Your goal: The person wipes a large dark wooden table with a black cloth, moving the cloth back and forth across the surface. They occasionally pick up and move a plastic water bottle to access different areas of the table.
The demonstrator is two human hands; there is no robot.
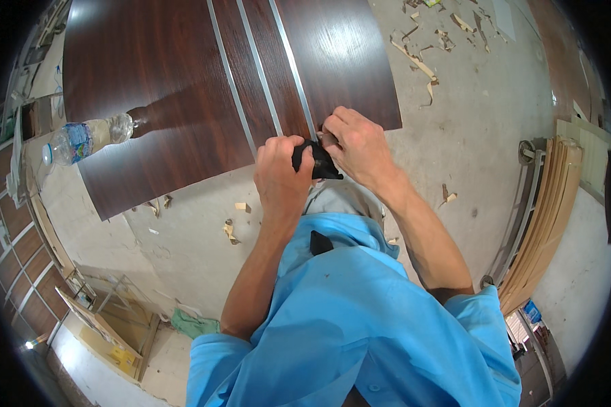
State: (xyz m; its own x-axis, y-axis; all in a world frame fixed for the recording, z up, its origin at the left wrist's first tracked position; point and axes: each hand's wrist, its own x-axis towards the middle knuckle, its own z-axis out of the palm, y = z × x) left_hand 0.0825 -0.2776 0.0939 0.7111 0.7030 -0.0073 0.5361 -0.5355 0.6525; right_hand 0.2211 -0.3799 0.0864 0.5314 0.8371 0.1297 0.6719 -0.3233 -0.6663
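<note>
In the head view, the left hand (282, 169) and right hand (358, 146) meet at the near edge of a dark wood-grain door panel (176, 88) lying on the floor. Both grips are closed on a black cloth (317, 163) between them.

The cloth sits at the foot of the rightmost metal inlay strip (293, 68), whose long axis runs away toward 11 o'clock. The right hand is slightly nearer the strip's end, and a plastic water bottle (81, 139) lies well apart at 9 o'clock.

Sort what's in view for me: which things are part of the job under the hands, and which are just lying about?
In use:
- left hand, gripping the black cloth
- right hand, on the cloth at the panel edge
- dark wood-grain panel with metal inlay strips

Lying about:
- plastic water bottle
- veneer scraps
- stacked light boards
- green rag
</note>
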